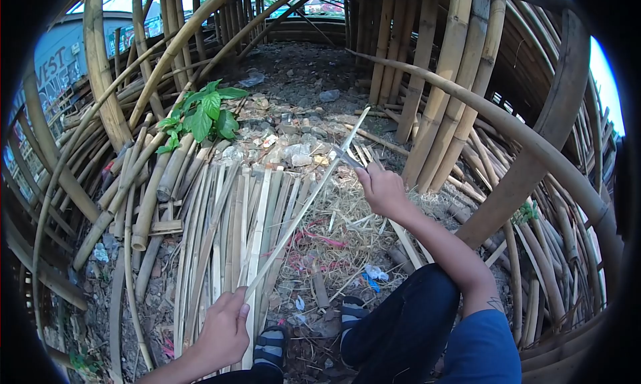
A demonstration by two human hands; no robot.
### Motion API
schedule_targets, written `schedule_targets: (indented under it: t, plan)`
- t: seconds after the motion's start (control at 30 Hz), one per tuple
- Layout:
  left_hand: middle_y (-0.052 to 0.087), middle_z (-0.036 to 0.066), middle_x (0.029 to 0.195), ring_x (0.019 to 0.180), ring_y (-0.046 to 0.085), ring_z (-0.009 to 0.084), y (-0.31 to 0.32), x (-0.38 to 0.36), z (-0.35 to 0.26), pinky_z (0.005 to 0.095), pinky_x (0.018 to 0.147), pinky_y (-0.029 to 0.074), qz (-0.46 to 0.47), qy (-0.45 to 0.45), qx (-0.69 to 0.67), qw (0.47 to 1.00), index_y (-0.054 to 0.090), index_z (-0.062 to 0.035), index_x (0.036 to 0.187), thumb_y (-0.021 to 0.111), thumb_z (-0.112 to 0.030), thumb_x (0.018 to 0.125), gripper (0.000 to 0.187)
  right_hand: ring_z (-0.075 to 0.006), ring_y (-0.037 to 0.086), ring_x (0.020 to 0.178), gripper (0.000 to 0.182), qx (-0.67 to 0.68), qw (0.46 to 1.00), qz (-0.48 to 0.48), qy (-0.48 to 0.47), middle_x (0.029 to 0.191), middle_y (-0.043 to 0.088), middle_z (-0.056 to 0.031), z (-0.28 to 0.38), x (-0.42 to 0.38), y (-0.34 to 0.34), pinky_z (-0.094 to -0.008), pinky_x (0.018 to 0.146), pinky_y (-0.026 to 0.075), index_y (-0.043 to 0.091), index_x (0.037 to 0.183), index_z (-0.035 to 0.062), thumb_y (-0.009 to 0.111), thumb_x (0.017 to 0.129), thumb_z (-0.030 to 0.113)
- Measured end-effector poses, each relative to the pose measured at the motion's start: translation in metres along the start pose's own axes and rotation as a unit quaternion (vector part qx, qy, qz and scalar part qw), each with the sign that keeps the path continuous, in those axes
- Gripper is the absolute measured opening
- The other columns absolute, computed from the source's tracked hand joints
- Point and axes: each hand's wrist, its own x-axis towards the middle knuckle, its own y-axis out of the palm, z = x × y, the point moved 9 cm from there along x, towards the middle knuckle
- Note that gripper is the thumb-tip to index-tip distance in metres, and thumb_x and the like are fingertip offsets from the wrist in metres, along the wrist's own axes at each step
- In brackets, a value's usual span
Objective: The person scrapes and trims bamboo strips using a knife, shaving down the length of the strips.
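Note:
My left hand (224,327) is closed around the near end of a long, thin bamboo strip (294,222), which slants up and away to the right. My right hand (382,189) is closed on the handle of a knife (348,158). The knife's blade lies against the strip, towards its far end. Beneath the strip, a layer of split bamboo slats (227,214) lies side by side on the ground. Pale shavings (354,210) are scattered below my right hand.
Stacked bamboo poles (150,204) lie on the left, beside a leafy green plant (208,110). Upright bamboo posts (451,83) stand at the right, where a long curved pole (514,131) crosses near my right arm. Rubble (287,127) covers the ground ahead.

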Motion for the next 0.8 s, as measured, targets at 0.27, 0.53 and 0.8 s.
schedule_targets:
  t: [0.27,0.53,0.8]
  plan:
    - [0.056,0.029,0.089,0.082,0.057,0.0488,0.009,0.003,0.016,0.053,0.077,0.045,0.02,-0.007,0.011,1.0,0.053,0.0099,0.124,0.049,-0.001,0.096,0.03,-0.0241,0.045,0.046,0.056,0.401,0.868,0.201,0.215,0.053,0.043,-0.0056,0.005,-0.028,0.072,-0.042,0.052,0.04,0.049,0.077,0.0042,0.036,0.106,0.051]
    - [0.058,0.031,0.091,0.086,0.058,0.0493,-0.005,-0.003,0.016,0.0522,0.079,0.045,-0.002,-0.014,0.018,1.0,0.055,0.0091,0.122,0.048,-0.003,0.097,0.029,-0.0388,0.063,0.054,0.047,0.028,0.995,0.083,0.044,0.063,0.064,-0.0168,0.006,0.004,0.032,-0.0522,0.051,0.049,0.057,0.091,0.0025,0.046,0.103,0.047]
    - [0.058,0.025,0.087,0.084,0.059,0.0426,-0.002,0.006,0.036,0.0472,0.077,0.045,-0.015,-0.027,0.01,0.999,0.059,0.0075,0.116,0.05,-0.006,0.098,0.024,-0.0191,0.053,0.061,0.063,0.293,0.868,0.074,0.394,0.057,0.051,-0.0088,-0.073,-0.028,0.063,-0.0373,0.062,0.043,0.064,0.083,-0.0008,0.047,0.102,0.057]
